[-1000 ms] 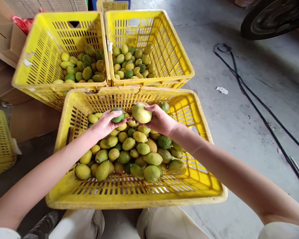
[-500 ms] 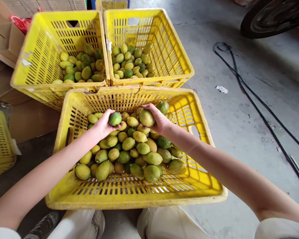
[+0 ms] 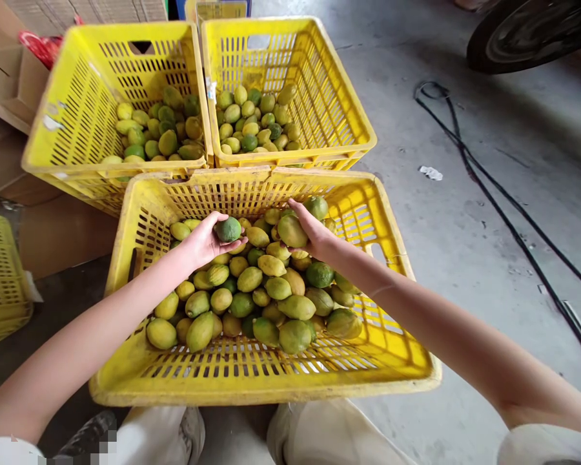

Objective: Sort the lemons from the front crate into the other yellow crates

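My left hand (image 3: pixel 207 242) is closed around a dark green lemon (image 3: pixel 228 229), its thumb on top and fingers underneath. A larger yellow-green lemon (image 3: pixel 292 231) sits in my right hand (image 3: pixel 314 234), gripped between thumb and fingers. Both hands are over the front yellow crate (image 3: pixel 266 387), above a heap of lemons (image 3: pixel 249 279) ranging from yellow to green. Another green lemon (image 3: pixel 315 206) lies just behind my right hand. The fingers of my right hand are mostly hidden by the fruit.
Two more yellow crates, the back left crate (image 3: pixel 77 84) and the back right crate (image 3: pixel 339 90), hold lemons too. Cardboard (image 3: pixel 0 84) stands at the left beside part of another crate (image 3: pixel 2 278). A black cable (image 3: pixel 494 187) and a wheel (image 3: pixel 508 39) are at right.
Both hands have shifted slightly to the right with their lemons. The lemon in my left hand has turned, showing a darker green side.
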Available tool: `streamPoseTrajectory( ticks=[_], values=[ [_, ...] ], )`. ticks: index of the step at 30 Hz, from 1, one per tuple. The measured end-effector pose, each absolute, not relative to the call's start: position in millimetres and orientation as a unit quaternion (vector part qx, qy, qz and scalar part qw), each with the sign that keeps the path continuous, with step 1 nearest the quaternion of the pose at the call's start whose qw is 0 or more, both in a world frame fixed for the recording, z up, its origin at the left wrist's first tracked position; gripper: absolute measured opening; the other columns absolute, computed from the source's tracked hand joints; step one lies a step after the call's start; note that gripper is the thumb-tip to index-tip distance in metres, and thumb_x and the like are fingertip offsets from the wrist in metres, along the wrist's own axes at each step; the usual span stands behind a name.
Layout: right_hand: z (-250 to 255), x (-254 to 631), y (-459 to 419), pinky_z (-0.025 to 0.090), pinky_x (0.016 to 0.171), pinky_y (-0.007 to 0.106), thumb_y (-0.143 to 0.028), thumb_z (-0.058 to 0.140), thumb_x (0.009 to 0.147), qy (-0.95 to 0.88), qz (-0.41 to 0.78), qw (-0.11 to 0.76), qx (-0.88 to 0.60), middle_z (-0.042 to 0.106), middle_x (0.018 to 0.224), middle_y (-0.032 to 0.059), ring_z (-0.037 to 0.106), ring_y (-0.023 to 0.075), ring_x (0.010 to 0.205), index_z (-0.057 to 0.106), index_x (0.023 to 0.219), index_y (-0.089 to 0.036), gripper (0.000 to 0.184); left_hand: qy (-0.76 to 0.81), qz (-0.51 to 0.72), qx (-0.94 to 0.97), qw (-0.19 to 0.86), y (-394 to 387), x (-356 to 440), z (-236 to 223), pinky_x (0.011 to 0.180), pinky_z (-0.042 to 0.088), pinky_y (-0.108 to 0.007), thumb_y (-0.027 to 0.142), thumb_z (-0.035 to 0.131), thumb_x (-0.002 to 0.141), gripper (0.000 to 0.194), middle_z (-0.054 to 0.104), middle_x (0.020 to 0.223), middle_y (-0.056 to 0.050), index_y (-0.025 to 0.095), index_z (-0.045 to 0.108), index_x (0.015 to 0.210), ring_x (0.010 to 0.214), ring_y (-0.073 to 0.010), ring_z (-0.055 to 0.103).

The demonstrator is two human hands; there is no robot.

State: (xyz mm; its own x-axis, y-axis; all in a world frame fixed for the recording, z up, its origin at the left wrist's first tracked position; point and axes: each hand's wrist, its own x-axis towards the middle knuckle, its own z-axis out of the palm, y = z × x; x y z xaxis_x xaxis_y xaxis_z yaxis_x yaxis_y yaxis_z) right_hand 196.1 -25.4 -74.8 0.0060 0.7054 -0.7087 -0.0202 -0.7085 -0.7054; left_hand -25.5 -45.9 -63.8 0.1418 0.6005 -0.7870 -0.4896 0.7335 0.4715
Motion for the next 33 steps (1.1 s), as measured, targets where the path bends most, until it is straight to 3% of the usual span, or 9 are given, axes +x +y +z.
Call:
streamPoseTrajectory(
  ticks=[3, 7, 12, 15, 18, 23, 26, 29, 33],
  values=[
    [-69.5, 200.1, -24.7, 0.057, 0.045, 0.028, -0.044, 0.059, 0.099, -0.243, 0.706, 0.265, -0.61, 0.077, 0.089, 0.0039, 0.069, 0.0192, 0.06, 0.064, 0.119, -0.023, 0.029, 0.572, 0.353, 0.075, 0.736, -45.4, -23.9, -63.1, 0.051, 0.059, -0.023, 0.023, 0.049, 0.103, 0.013, 0.069, 0.075, -0.009, 0.017, 0.06, 0.099, 0.061, -0.0178, 0.068],
    [-65.8, 201.5, -22.9, 0.063, 0.059, 0.028, -0.013, 0.064, 0.084, -0.226, 0.743, 0.263, -0.573, 0.074, 0.082, 0.0053, 0.069, 0.0186, 0.068, 0.067, 0.094, -0.018, 0.011, 0.608, 0.315, 0.089, 0.723, -44.7, -20.9, -60.8, 0.042, 0.049, -0.019, 0.029, 0.045, 0.107, 0.021, 0.064, 0.067, -0.006, 0.018, 0.056, 0.094, 0.05, -0.014, 0.059],
    [-66.7, 200.1, -20.9, 0.051, 0.04, 0.025, -0.034, 0.071, 0.091, -0.247, 0.685, 0.275, -0.628, 0.072, 0.083, 0.0038, 0.066, 0.019, 0.061, 0.067, 0.102, -0.022, 0.016, 0.586, 0.265, 0.116, 0.757, -45.3, -24.2, -68.6, 0.034, 0.028, -0.014, 0.041, 0.046, 0.108, 0.034, 0.054, 0.058, -0.001, 0.019, 0.05, 0.082, 0.037, -0.0067, 0.041],
    [-69.2, 202.4, -20.8, 0.056, 0.042, 0.03, -0.047, 0.063, 0.097, -0.228, 0.697, 0.282, -0.618, 0.074, 0.09, 0.0039, 0.069, 0.0219, 0.063, 0.063, 0.11, -0.027, 0.024, 0.565, 0.239, 0.153, 0.775, -47.1, -27.3, -73.6, 0.034, 0.018, -0.012, 0.042, 0.045, 0.109, 0.041, 0.048, 0.055, 0.002, 0.019, 0.047, 0.075, 0.034, -0.0028, 0.03],
    [-71.3, 205.7, -21.2, 0.063, 0.052, 0.032, -0.028, 0.067, 0.09, -0.23, 0.73, 0.278, -0.58, 0.074, 0.091, 0.0054, 0.072, 0.0222, 0.073, 0.063, 0.101, -0.023, 0.013, 0.564, 0.206, 0.201, 0.774, -48.3, -27.5, -73.3, 0.035, 0.014, -0.011, 0.042, 0.039, 0.11, 0.046, 0.051, 0.056, 0.0, 0.018, 0.048, 0.072, 0.034, -0.0006, 0.025],
    [-69.2, 209.3, -21.5, 0.069, 0.064, 0.034, -0.007, 0.076, 0.071, -0.25, 0.768, 0.289, -0.514, 0.073, 0.097, 0.0044, 0.073, 0.0207, 0.079, 0.063, 0.103, -0.02, 0.037, 0.575, 0.179, 0.311, 0.735, -48.7, -27.7, -71.4, 0.037, 0.011, -0.015, 0.046, 0.039, 0.109, 0.04, 0.058, 0.063, -0.003, 0.02, 0.049, 0.08, 0.034, -0.0011, 0.021],
    [-67.6, 209.4, -21.1, 0.065, 0.054, 0.028, -0.013, 0.084, 0.069, -0.25, 0.749, 0.312, -0.528, 0.072, 0.097, 0.0035, 0.071, 0.0188, 0.073, 0.062, 0.105, -0.022, 0.043, 0.604, 0.136, 0.469, 0.63, -51.7, -33.8, -76.1, 0.04, 0.023, -0.021, 0.055, 0.048, 0.104, 0.035, 0.062, 0.069, -0.004, 0.022, 0.053, 0.095, 0.037, -0.0079, 0.035],
    [-67.4, 208.5, -21.3, 0.061, 0.048, 0.026, -0.017, 0.088, 0.068, -0.245, 0.732, 0.326, -0.546, 0.071, 0.099, 0.0028, 0.07, 0.0179, 0.072, 0.059, 0.106, -0.024, 0.048, 0.607, 0.008, 0.671, 0.426, -57.4, -41.3, -81.0, 0.064, 0.049, -0.034, 0.051, 0.054, 0.1, 0.035, 0.069, 0.08, -0.011, 0.018, 0.057, 0.113, 0.069, -0.0283, 0.069],
    [-67.8, 209.4, -22.0, 0.068, 0.066, 0.032, -0.016, 0.083, 0.067, -0.241, 0.757, 0.328, -0.511, 0.071, 0.106, 0.0037, 0.073, 0.0217, 0.09, 0.057, 0.103, -0.024, 0.046, 0.604, -0.061, 0.729, 0.317, -58.0, -42.4, -80.3, 0.093, 0.051, -0.051, 0.045, 0.049, 0.102, 0.044, 0.074, 0.103, -0.023, 0.011, 0.052, 0.129, 0.104, -0.0431, 0.073]
  ],
)
